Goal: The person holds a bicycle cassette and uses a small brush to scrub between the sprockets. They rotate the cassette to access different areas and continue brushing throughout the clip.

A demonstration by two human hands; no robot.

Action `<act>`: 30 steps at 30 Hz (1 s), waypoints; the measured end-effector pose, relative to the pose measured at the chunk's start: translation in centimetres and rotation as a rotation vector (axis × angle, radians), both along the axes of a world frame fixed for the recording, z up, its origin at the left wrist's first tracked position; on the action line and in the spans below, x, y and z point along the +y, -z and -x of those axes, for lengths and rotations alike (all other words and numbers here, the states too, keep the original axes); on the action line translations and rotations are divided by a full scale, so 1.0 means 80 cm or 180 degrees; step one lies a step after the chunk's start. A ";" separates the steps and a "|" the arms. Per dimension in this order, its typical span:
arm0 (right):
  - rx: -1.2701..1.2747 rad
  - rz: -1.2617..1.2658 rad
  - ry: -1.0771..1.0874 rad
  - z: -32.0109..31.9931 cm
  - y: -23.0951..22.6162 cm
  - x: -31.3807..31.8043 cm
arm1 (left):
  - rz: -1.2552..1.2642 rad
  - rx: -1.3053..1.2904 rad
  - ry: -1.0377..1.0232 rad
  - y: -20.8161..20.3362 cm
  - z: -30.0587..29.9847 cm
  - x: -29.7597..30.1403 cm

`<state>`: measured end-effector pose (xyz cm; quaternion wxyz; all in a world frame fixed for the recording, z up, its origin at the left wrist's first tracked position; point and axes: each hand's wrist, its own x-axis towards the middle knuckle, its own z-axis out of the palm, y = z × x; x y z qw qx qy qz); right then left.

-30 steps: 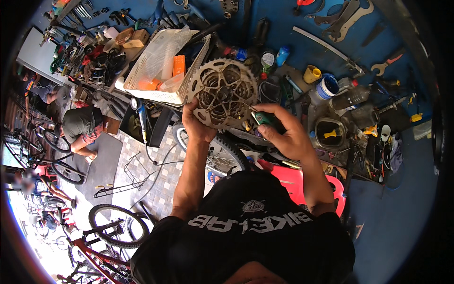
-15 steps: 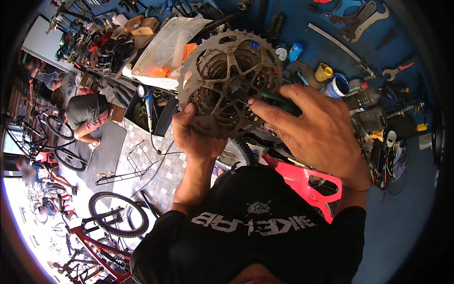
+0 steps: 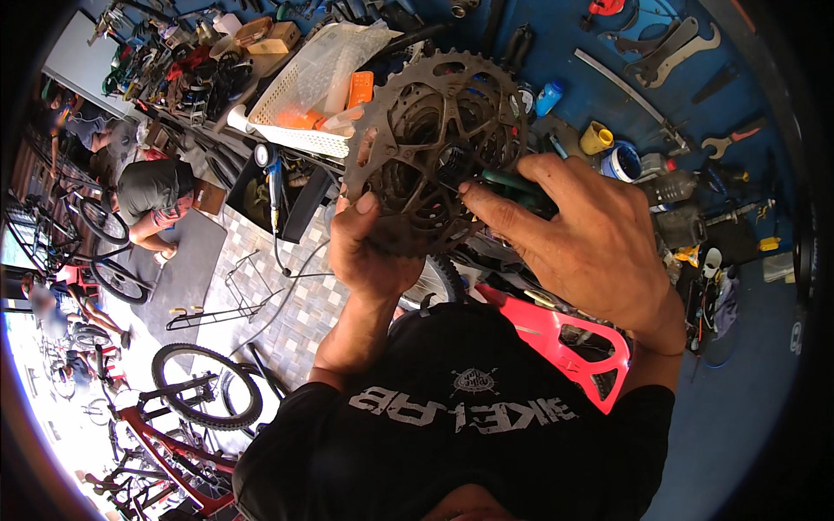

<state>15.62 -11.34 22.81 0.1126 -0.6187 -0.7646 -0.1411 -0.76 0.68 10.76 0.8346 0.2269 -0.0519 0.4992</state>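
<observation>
Your left hand [image 3: 375,252] grips the cassette [image 3: 419,176] by its rim; your right hand [image 3: 584,236] curls around a green-handled tool [image 3: 514,184].

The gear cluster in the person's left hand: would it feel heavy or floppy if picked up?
The gear cluster is probably stiff, with metallic-looking spokes bracing its rim. Several stacked rings suggest noticeable weight. Its round outline could let it roll on edge.

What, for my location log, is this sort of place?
Likely a bicycle repair workshop: a large toothed cassette in the left hand, wrenches on the blue wall, and a red bicycle at lower left.
</observation>
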 end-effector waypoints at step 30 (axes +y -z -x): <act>0.1318 -0.0114 -0.0216 0.021 0.025 0.009 | -0.1982 0.1817 -0.1890 -0.029 0.026 0.009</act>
